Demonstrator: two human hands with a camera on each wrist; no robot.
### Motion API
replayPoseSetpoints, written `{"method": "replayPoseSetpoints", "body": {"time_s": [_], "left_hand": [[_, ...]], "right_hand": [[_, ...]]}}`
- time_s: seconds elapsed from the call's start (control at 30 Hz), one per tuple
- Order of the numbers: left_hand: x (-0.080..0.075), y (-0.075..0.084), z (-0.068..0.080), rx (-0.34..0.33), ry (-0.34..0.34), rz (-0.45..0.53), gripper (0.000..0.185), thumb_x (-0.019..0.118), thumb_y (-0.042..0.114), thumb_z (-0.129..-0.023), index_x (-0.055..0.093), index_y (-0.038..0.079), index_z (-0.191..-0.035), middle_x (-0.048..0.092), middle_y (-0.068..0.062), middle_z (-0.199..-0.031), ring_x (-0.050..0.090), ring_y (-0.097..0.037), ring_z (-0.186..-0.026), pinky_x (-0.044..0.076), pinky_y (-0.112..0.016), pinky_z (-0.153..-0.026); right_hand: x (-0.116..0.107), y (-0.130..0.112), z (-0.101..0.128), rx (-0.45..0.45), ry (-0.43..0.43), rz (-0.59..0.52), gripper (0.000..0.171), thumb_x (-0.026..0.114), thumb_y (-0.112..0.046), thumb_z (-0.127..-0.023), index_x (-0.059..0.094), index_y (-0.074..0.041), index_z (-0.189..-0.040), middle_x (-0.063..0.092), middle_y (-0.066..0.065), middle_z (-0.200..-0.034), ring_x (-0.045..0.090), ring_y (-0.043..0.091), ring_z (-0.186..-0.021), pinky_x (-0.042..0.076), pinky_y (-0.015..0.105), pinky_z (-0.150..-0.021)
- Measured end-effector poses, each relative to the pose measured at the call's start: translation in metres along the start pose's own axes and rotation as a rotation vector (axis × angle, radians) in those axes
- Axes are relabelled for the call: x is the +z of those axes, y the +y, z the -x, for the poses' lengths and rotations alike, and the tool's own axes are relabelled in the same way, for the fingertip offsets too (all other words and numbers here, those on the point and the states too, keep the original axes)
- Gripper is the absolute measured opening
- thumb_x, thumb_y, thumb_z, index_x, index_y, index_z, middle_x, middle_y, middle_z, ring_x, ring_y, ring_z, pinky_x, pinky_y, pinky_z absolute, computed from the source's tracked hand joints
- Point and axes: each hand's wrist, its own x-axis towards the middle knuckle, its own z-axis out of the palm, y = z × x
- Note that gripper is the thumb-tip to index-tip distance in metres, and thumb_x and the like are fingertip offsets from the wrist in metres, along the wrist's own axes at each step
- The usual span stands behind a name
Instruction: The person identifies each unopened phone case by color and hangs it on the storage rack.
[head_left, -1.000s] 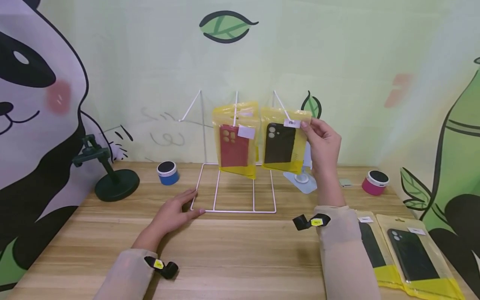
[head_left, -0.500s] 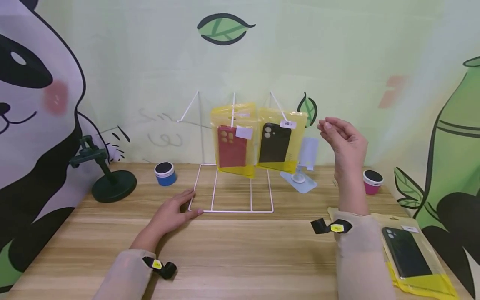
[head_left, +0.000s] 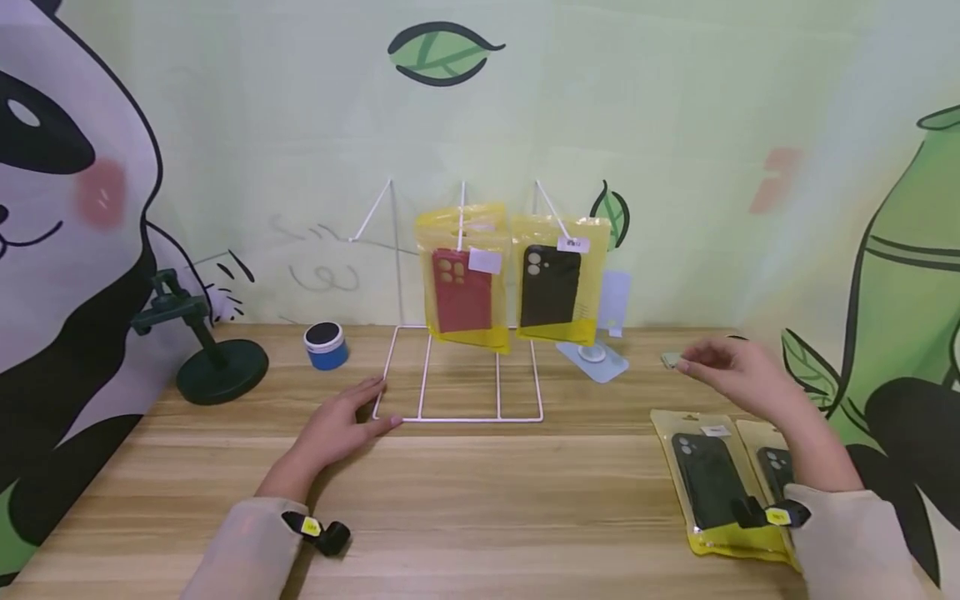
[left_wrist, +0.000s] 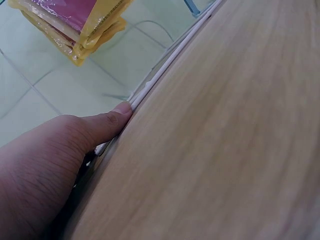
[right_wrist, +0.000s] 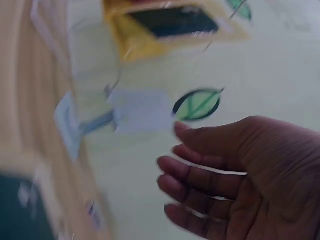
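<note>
My left hand (head_left: 337, 427) rests at the front left corner of a white wire display rack (head_left: 457, 421). In the left wrist view, its thumb (left_wrist: 107, 125) lies against the rack's bar. A red phone case in a yellow bag (head_left: 463, 296) hangs on the rack's middle hook, with another bag behind it. On the right hook hangs a black phone case in a yellow bag (head_left: 551, 283). My right hand (head_left: 738, 375) is empty, above the table near two bagged dark phone cases (head_left: 708, 483); its fingers bend loosely in the right wrist view.
A blue phone stand (head_left: 592, 360) stands behind the rack's right side. At left are a dark green stand (head_left: 222, 371) and a small blue speaker (head_left: 327, 347). A small pale flat item (head_left: 670, 360) lies close to my right fingertips. The left hook (head_left: 371, 211) is bare.
My right hand has let go of the black phone case's bag, which hangs on the right hook, and moved right and down toward the bags on the table. The left hand stays at the rack.
</note>
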Motion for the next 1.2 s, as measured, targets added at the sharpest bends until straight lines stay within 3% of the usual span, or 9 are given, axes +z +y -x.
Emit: {"method": "replayPoseSetpoints", "body": {"time_s": [0.1, 0.17, 0.3, 0.57, 0.83, 1.03, 1.2], "left_hand": [[0.0, 0.0, 0.0, 0.002, 0.002, 0.002, 0.085, 0.064, 0.065, -0.088, 0.046, 0.012, -0.152, 0.037, -0.011, -0.16, 0.033, -0.038, -0.146, 0.028, -0.06, -0.116], [0.0, -0.001, 0.0, 0.001, 0.001, 0.004, 0.085, 0.064, 0.066, -0.088, 0.046, 0.012, -0.152, 0.037, -0.011, -0.16, 0.033, -0.038, -0.146, 0.028, -0.06, -0.116], [0.001, -0.001, 0.0, 0.0, 0.0, 0.003, 0.086, 0.064, 0.066, -0.088, 0.046, 0.012, -0.152, 0.038, -0.011, -0.159, 0.033, -0.038, -0.146, 0.028, -0.061, -0.115], [0.001, -0.001, 0.0, 0.003, 0.004, 0.004, 0.086, 0.064, 0.067, -0.088, 0.047, 0.012, -0.151, 0.038, -0.01, -0.159, 0.033, -0.037, -0.146, 0.028, -0.06, -0.116], [0.002, 0.001, -0.001, 0.014, 0.002, 0.004, 0.088, 0.062, 0.069, -0.088, 0.047, 0.011, -0.151, 0.039, -0.009, -0.159, 0.033, -0.035, -0.147, 0.028, -0.059, -0.116], [-0.001, 0.001, -0.001, 0.006, 0.004, 0.005, 0.085, 0.064, 0.065, -0.088, 0.047, 0.011, -0.151, 0.039, -0.011, -0.159, 0.034, -0.037, -0.146, 0.028, -0.06, -0.116], [-0.001, 0.001, -0.001, 0.004, 0.004, 0.0, 0.083, 0.065, 0.063, -0.089, 0.047, 0.011, -0.151, 0.039, -0.011, -0.159, 0.034, -0.038, -0.145, 0.028, -0.061, -0.115]], "right_hand": [[0.006, 0.033, 0.008, 0.017, -0.156, 0.08, 0.021, 0.076, -0.023, -0.091, 0.067, -0.005, -0.091, 0.066, 0.002, -0.082, 0.059, 0.019, -0.075, 0.049, 0.033, -0.064], [0.013, 0.052, 0.011, 0.056, -0.288, 0.106, 0.023, 0.081, -0.023, -0.086, 0.063, -0.007, -0.083, 0.059, -0.001, -0.074, 0.053, 0.017, -0.068, 0.044, 0.032, -0.059], [0.024, 0.069, 0.015, 0.152, -0.44, 0.117, 0.032, 0.084, -0.029, -0.081, 0.06, -0.009, -0.079, 0.053, 0.0, -0.07, 0.049, 0.018, -0.066, 0.04, 0.032, -0.057], [0.043, 0.043, 0.011, 0.168, -0.414, 0.177, 0.054, 0.088, -0.047, -0.073, 0.057, -0.005, -0.087, 0.052, 0.002, -0.073, 0.049, 0.019, -0.069, 0.039, 0.03, -0.057], [0.05, 0.034, 0.014, 0.246, -0.489, 0.183, 0.053, 0.085, -0.054, -0.073, 0.056, -0.01, -0.071, 0.046, 0.0, -0.065, 0.048, 0.017, -0.065, 0.035, 0.029, -0.057], [0.056, 0.033, 0.009, 0.119, -0.552, 0.034, 0.039, 0.08, -0.041, -0.084, 0.057, -0.011, -0.072, 0.047, -0.002, -0.064, 0.048, 0.016, -0.062, 0.035, 0.029, -0.056], [0.062, 0.035, 0.003, 0.03, -0.569, -0.112, 0.031, 0.073, -0.034, -0.092, 0.057, -0.01, -0.083, 0.05, 0.0, -0.073, 0.05, 0.017, -0.071, 0.038, 0.028, -0.06]]}}
